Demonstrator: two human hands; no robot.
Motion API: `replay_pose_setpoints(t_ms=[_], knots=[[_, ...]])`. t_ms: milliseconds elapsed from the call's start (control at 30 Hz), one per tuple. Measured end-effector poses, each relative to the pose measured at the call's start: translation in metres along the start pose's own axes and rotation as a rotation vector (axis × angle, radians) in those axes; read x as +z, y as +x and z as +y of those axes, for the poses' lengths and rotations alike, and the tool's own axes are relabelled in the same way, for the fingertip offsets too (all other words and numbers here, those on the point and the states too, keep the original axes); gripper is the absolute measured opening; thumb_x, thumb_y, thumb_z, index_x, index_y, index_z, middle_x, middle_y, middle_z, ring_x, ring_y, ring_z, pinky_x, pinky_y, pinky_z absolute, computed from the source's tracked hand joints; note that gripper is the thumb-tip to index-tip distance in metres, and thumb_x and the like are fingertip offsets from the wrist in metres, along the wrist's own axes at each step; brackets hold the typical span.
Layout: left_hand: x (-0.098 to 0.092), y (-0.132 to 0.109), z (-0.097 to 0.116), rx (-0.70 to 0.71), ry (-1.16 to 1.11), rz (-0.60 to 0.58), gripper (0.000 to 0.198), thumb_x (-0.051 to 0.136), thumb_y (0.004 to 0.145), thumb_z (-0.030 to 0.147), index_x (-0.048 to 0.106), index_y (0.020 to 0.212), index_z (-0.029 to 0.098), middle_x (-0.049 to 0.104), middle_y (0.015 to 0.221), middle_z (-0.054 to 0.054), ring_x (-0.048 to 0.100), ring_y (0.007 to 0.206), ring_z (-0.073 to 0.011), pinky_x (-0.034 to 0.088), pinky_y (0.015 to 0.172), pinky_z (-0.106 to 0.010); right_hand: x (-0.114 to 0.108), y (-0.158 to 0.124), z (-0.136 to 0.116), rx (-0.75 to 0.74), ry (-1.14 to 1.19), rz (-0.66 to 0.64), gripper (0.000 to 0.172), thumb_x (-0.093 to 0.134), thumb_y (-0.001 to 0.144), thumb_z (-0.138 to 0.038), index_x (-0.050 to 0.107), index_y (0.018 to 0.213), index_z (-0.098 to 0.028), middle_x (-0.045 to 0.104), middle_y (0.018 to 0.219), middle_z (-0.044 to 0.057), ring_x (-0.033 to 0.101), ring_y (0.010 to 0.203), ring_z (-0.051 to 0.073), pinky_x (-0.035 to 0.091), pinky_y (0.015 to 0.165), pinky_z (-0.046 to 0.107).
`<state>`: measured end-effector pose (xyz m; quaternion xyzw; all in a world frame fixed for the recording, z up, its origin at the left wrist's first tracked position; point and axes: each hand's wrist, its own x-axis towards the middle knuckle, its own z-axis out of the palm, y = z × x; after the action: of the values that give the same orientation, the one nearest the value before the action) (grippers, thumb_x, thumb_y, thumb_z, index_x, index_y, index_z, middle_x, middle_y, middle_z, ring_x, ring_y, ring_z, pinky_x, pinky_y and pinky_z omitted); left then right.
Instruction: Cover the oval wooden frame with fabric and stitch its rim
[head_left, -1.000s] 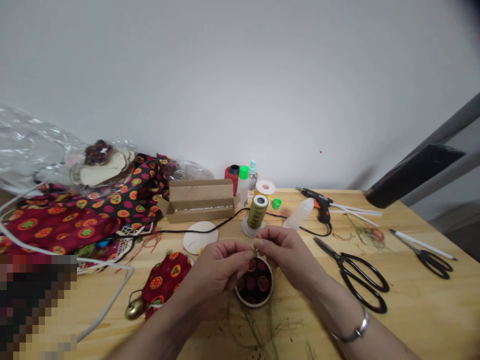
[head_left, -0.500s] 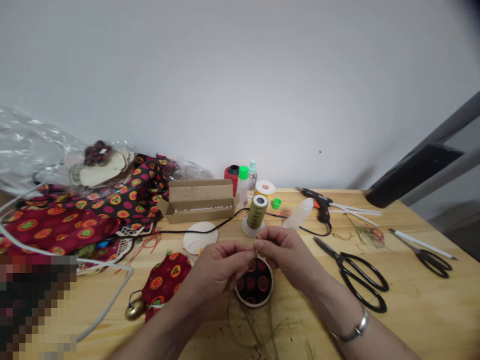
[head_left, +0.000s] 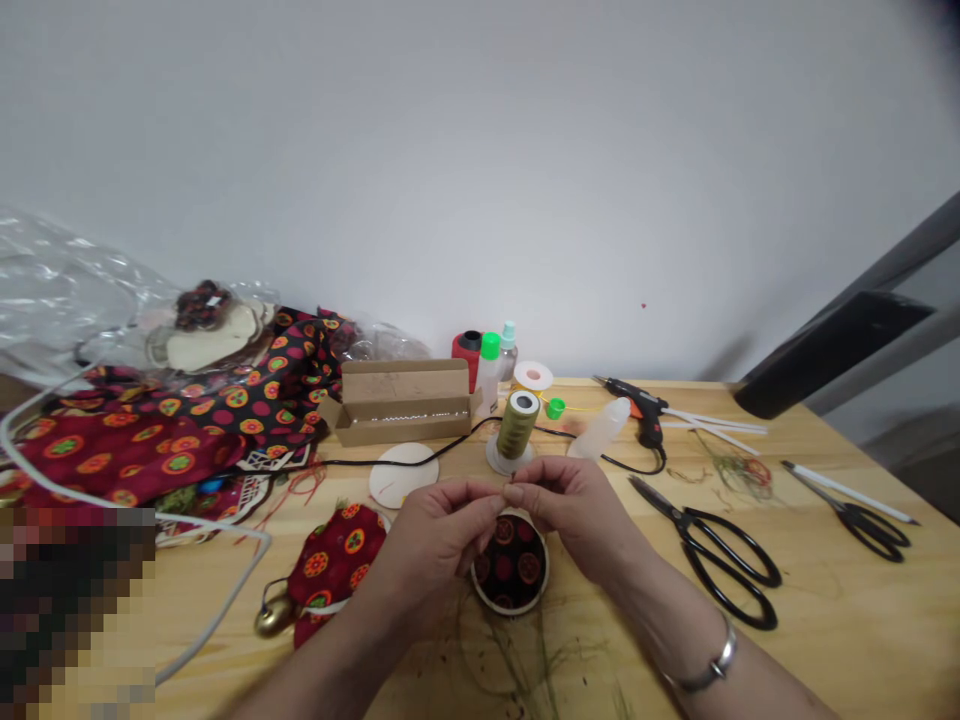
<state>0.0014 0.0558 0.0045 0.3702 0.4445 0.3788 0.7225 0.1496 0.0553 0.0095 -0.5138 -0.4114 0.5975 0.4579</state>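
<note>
My left hand (head_left: 435, 535) and my right hand (head_left: 574, 510) meet fingertip to fingertip above a round fabric-covered disc (head_left: 512, 573) with red and orange dots. Both hands pinch something tiny between thumb and forefinger; it is too small to name. Thin olive threads (head_left: 525, 665) trail down from the hands onto the wooden table (head_left: 840, 620). An olive thread spool (head_left: 517, 425) stands just beyond the fingers. A silver bracelet (head_left: 712, 665) sits on my right wrist.
Large black scissors (head_left: 712, 560) lie right of my hands, smaller scissors (head_left: 862, 515) farther right. A glue gun (head_left: 637, 405), bottles (head_left: 491, 370), an open cardboard box (head_left: 401, 405), a round white disc (head_left: 403, 473), dotted fabric (head_left: 150, 440), a fabric piece with a brass bell (head_left: 274, 615) lie around.
The hands have barely moved; the pinching fingers stay together above the disc. The view shifted slightly.
</note>
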Motion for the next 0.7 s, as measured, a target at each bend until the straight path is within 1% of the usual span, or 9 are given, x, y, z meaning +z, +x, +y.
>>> replay_pose_setpoints(t_ms=[133,300,400,567,700], knots=[[0.001,0.001,0.000,0.024,0.048,0.034,0.020,0.070,0.064,0.032,0.069,0.068,0.013,0.041,0.043,0.007,0.028,0.040,-0.0041,0.018,0.042,-0.018,0.003,0.000,0.002,0.000,0.015,0.043,0.023,0.078,0.055,-0.030,0.064,0.061,-0.013,0.054,0.051,-0.004,0.040,0.043,0.005,0.029,0.042,0.020],[0.000,0.000,-0.002,0.091,0.127,0.067,0.021,0.068,0.067,0.034,0.070,0.072,0.013,0.046,0.047,0.005,0.035,0.045,-0.0057,0.027,0.045,-0.018,0.008,-0.002,0.003,0.014,0.059,0.111,0.022,0.077,0.054,-0.029,0.066,0.061,-0.012,0.052,0.047,-0.004,0.039,0.042,0.006,0.028,0.041,0.021],[0.000,-0.001,-0.002,0.117,0.218,0.090,0.021,0.066,0.069,0.034,0.069,0.072,0.013,0.046,0.047,0.005,0.035,0.045,-0.0061,0.027,0.045,-0.018,0.011,-0.002,0.004,0.038,0.100,0.137,0.021,0.077,0.053,-0.029,0.065,0.059,-0.012,0.051,0.045,-0.004,0.038,0.040,0.006,0.028,0.041,0.021],[-0.001,-0.001,-0.003,0.140,0.294,0.072,0.022,0.062,0.072,0.036,0.066,0.067,0.014,0.054,0.054,0.002,0.044,0.050,-0.0088,0.033,0.049,-0.020,0.010,-0.002,0.007,0.028,0.127,0.116,0.020,0.075,0.056,-0.027,0.064,0.058,-0.011,0.050,0.046,-0.004,0.038,0.041,0.005,0.026,0.041,0.021],[-0.001,-0.001,-0.003,0.137,0.296,0.018,0.023,0.061,0.073,0.037,0.066,0.070,0.015,0.060,0.060,0.000,0.049,0.054,-0.0109,0.037,0.052,-0.022,0.007,-0.002,0.010,0.009,0.201,0.048,0.018,0.072,0.061,-0.026,0.061,0.057,-0.012,0.045,0.045,-0.005,0.035,0.041,0.004,0.023,0.042,0.020]])
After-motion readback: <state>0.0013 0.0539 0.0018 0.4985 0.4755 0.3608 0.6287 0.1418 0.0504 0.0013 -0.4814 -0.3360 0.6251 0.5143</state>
